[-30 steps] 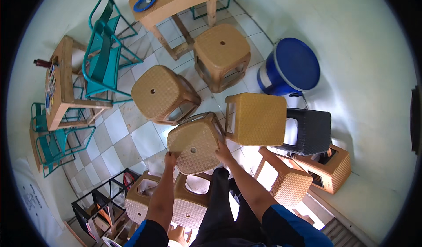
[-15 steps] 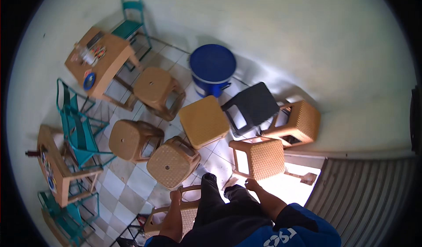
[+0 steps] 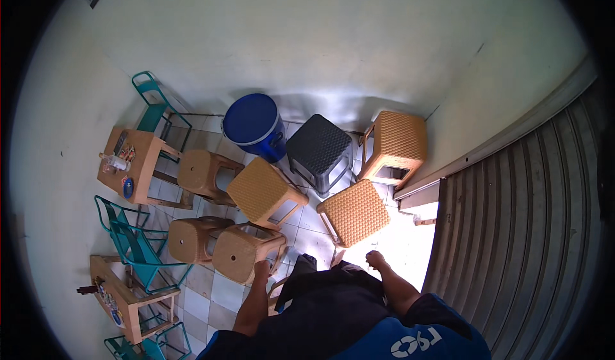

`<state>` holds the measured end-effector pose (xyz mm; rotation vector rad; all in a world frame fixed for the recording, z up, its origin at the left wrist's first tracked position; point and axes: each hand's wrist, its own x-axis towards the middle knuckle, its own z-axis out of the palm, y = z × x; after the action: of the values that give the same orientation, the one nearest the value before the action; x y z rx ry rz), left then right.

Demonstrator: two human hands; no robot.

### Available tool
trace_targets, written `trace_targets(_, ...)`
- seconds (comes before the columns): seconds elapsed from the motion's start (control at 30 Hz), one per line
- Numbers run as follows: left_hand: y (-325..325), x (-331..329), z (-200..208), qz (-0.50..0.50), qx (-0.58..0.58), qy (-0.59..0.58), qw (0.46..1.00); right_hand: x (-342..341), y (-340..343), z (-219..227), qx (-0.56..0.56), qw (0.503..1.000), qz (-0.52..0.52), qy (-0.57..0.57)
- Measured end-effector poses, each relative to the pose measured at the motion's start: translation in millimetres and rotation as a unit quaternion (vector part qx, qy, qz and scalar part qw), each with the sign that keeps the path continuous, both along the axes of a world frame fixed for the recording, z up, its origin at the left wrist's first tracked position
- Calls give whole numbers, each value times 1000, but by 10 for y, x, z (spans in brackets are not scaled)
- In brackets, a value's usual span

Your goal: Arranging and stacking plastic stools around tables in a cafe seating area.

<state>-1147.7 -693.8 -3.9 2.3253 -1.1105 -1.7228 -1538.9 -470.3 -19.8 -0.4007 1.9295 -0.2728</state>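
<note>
Currently, white lettering (image 3: 416,343) shows on your blue-and-black shirt (image 3: 320,321), behind the fingers of your right hand (image 3: 376,259). Your left hand (image 3: 262,269) is at the near right edge of a brown plastic stool (image 3: 225,257) with a holed seat; whether those fingers grip it, I cannot tell. Your right fingers look curled, their hold unclear, and a tan woven-pattern stool (image 3: 356,212) stands just beyond them. Bright, washed-out ground (image 3: 410,244) spreads rightward from them to the edge of the ribbed shutter (image 3: 500,232); farther ahead stands a black stool (image 3: 319,144).
</note>
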Motion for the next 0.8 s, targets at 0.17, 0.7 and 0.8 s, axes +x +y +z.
trace_targets(0.17,-126,-111,-574,-362,-208,64,906,-459,-18,-194,-75,995,3,62)
trace_targets(0.7,-1070,-3245,-728,-560,-276,64,779,-337,242,-1356,-4,903,-429,2)
trace_targets(0.8,-1421,-3452,-996,-567,-256,49,781,-131,-239,-1303,23,824,-559,-90)
